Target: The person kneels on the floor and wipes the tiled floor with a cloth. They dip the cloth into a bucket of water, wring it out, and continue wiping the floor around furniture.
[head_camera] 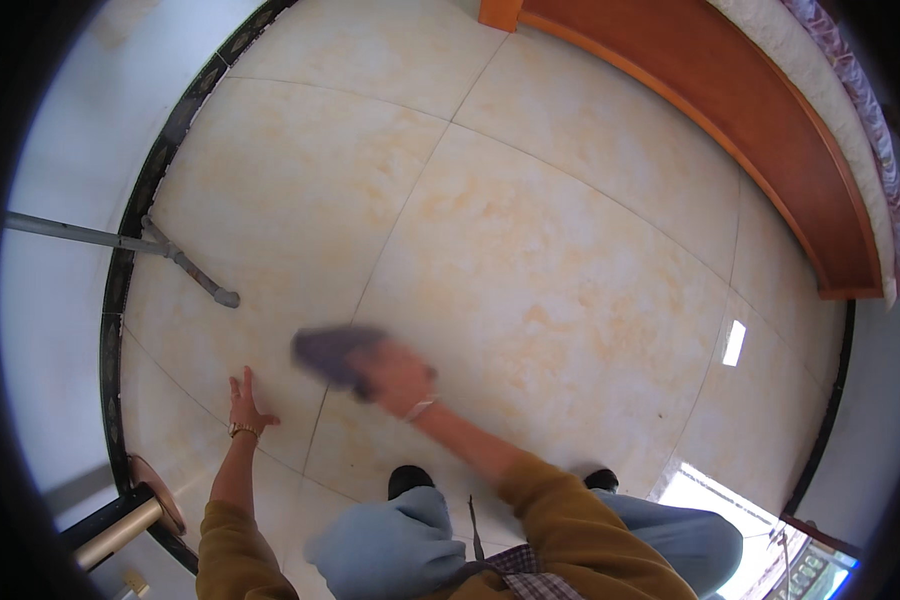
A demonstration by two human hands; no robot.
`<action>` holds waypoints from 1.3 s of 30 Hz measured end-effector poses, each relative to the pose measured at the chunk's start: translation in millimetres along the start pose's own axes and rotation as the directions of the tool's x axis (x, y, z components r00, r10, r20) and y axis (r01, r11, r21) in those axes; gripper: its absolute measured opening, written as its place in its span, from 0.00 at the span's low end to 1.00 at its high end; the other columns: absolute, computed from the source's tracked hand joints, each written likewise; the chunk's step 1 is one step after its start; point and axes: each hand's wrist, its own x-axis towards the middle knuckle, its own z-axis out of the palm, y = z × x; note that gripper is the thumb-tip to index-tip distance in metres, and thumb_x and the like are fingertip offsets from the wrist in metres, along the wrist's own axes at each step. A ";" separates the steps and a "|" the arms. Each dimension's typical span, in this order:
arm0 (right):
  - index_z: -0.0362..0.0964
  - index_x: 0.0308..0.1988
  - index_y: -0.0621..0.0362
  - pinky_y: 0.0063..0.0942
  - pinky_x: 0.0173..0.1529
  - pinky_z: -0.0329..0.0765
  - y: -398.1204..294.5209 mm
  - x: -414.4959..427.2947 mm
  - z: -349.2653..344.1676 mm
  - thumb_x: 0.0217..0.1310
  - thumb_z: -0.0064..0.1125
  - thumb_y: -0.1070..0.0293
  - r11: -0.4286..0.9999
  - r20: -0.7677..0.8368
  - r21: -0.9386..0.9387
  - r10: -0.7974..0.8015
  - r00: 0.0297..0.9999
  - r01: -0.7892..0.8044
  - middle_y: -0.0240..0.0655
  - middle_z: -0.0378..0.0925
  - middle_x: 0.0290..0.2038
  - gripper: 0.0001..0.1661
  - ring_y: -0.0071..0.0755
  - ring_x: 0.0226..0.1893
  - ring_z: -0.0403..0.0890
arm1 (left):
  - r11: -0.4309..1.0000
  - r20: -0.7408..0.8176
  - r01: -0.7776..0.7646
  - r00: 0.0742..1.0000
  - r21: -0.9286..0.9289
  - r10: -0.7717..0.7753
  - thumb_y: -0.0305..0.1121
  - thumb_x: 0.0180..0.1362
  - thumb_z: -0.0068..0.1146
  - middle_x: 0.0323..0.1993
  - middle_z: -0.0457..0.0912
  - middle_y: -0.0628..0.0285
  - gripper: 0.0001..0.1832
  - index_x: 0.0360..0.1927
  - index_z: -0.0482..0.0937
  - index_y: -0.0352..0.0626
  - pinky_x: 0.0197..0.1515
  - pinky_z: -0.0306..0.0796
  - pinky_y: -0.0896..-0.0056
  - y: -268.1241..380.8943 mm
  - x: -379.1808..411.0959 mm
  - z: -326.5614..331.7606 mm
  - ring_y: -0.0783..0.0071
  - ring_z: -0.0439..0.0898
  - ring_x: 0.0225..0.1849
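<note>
My right hand (401,379), blurred by motion, presses on a dark purple-grey cloth (334,352) over the tiled floor (555,262). A pale bracelet circles that wrist. To its left, my left hand (246,405) is spread over the floor with nothing in it; a watch or metal bracelet is on its wrist. Whether the left hand touches the tiles cannot be told. The parts of the cloth beneath my right hand are hidden.
A grey pipe (195,274) runs from the left wall onto the floor. A wooden bed frame (682,75) stands at the upper right. Dark skirting tiles (112,337) edge the left wall. A round-based stand (157,495) is at the lower left. My shoes (410,480) are below.
</note>
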 end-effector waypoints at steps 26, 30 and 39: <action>0.62 0.58 0.61 0.30 0.48 0.75 291.4 -242.2 -244.4 0.54 0.61 0.55 0.582 -0.643 0.546 0.752 0.143 -0.602 0.43 0.76 0.48 0.36 0.38 0.42 0.78 | 0.748 -0.392 -0.457 0.875 -0.482 0.282 0.31 0.56 0.54 0.32 0.82 0.59 0.05 0.32 0.80 0.44 0.37 0.73 0.64 55.5 -97.1 46.5 0.61 0.80 0.36; 0.62 0.58 0.62 0.28 0.47 0.72 114.4 -94.9 -163.4 0.55 0.62 0.62 0.662 -0.303 0.593 0.712 0.634 -0.459 0.39 0.74 0.44 0.33 0.31 0.42 0.74 | 0.048 -0.449 -0.496 0.821 -0.867 0.352 0.33 0.57 0.59 0.65 0.63 0.55 0.26 0.60 0.68 0.46 0.65 0.58 0.62 167.3 -152.8 94.9 0.66 0.60 0.67; 0.39 0.70 0.45 0.28 0.48 0.75 -109.9 -49.9 -76.0 0.56 0.57 0.73 0.578 0.861 0.448 -0.074 0.503 -0.682 0.48 0.60 0.63 0.48 0.31 0.48 0.76 | -0.556 0.055 0.047 0.998 -0.830 0.002 0.35 0.51 0.64 0.48 0.77 0.56 0.30 0.56 0.68 0.34 0.54 0.69 0.61 55.0 -219.0 80.5 0.63 0.77 0.48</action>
